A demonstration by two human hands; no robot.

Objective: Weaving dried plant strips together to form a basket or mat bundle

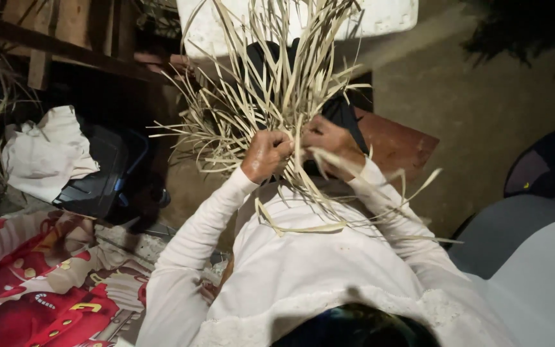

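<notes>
A fan of pale dried leaf strips (271, 83) spreads upward and outward from my hands in the middle of the view. My left hand (266, 154) is closed around strips at the base of the bunch. Close beside it, my right hand (327, 138) pinches other strips, fingers almost touching the left hand. Some loose strips (303, 226) trail down over my white long-sleeved top. A dark cloth (345, 115) shows behind the bunch, partly hidden by the strips.
A white cloth (46, 151) lies on a dark plastic box (114, 170) at the left. A red patterned fabric (40, 289) fills the lower left. A brown board (396, 144) sits right of my hands, a white slab (380, 16) at the top, and wooden beams (46, 38) upper left.
</notes>
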